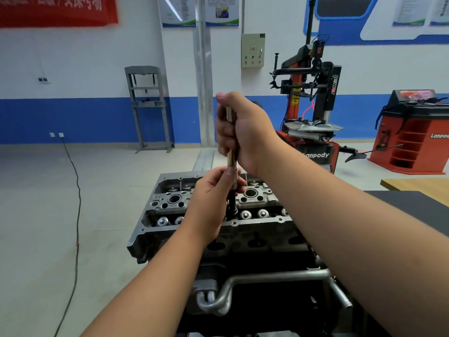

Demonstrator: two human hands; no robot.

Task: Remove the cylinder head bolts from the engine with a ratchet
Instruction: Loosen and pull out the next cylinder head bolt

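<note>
Right grip: right hand [243, 132] at frame centre, fingers curled tight round the upper part of the ratchet [231, 152], thumb on top.
Left grip: left hand [211, 203] just below it, fingertips pinching the lower end of the tool where the dark extension [232, 199] begins.
Ratchet: metal shaft, held nearly upright between the two hands; its head is hidden inside the right fist.
Extension: runs down from the left fingers into the middle of the head [218, 215]; its tip is hidden, so whether it sits on a bolt cannot be told.
Head: grey casting at lower centre, on top of the engine [255, 263], valve springs in rows and two round bores to either side of the tool.
Bolts: none can be made out clearly.
Pipes: bent metal pipes [243, 285] cross the engine's near side, lower centre.
Counter: dark counter [418, 205] at right edge, a wooden one behind it.
Floor: pale tiles with a black cable [77, 215] trailing down the left.
Background: tyre changer [313, 105] right of centre, red balancer [418, 132] at far right, grey press [148, 108] against the blue-and-white wall at left.
</note>
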